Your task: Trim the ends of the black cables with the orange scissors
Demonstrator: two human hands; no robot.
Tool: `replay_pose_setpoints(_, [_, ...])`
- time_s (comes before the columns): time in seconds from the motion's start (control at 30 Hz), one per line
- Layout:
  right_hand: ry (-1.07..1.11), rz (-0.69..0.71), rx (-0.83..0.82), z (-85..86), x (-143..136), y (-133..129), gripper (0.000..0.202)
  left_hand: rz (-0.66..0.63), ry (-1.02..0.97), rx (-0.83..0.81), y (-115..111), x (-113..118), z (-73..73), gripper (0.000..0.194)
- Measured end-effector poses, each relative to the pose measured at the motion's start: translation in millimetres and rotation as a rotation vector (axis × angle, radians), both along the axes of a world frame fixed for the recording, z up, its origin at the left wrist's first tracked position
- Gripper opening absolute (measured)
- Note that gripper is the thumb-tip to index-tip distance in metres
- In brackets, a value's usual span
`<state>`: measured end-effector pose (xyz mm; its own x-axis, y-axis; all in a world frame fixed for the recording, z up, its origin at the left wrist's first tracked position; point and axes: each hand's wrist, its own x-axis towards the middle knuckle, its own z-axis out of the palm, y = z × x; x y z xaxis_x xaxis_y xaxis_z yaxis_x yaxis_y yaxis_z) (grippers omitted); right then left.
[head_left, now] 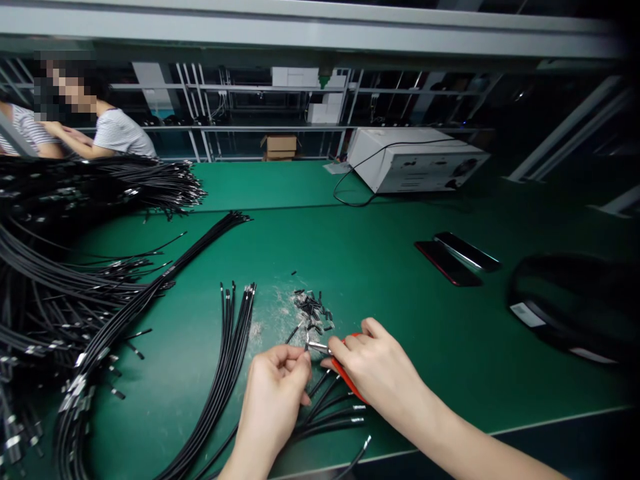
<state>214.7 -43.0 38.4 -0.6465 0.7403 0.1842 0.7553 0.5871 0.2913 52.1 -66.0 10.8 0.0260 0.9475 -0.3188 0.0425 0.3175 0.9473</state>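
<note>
We work near the front edge of the smooth green table (380, 280), with open room toward two flat black phones (447, 264). Our left fingers (301, 371) pinch a thin black cable (307, 347) at its tip; our right fingers (341, 349) clasp red-handled metal cutters (349, 382) just beside it.

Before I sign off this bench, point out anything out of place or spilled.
Short black pieces and pale wispy strands lie scattered on the green table beyond the left hand, loose like uncleared scrap. Nothing looks clearly damaged.

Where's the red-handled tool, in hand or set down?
In hand: the right hand grips the red-handled tool, its metal tip near the left hand. Whether it's open or shut, I cannot tell.
</note>
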Motion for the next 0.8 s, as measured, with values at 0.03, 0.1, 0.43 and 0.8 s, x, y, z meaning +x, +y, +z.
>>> replay_pose_setpoints(0.03, [-0.016, 0.004, 0.0, 0.7, 0, 1, 0.02, -0.001, 0.006, 0.008, 0, 0, -0.8, 0.031])
replay_pose_setpoints(0.1, [-0.05, 0.009, -0.013, 1.5, 0, 4, 0.021, -0.004, 0.017, 0.019, 1, 1, -2.5, 0.032])
replay_pose_setpoints(0.43, [-0.094, -0.005, -0.112, -7.0, 2, 8, 0.033, -0.029, 0.024, 0.036, 6, 3, -12.1, 0.028])
replay_pose_setpoints(0.8, [0.554, -0.395, -0.555, 7.2, 7, 16, 0.028, -0.029, -0.068, 0.038, 6, -1, -11.5, 0.032])
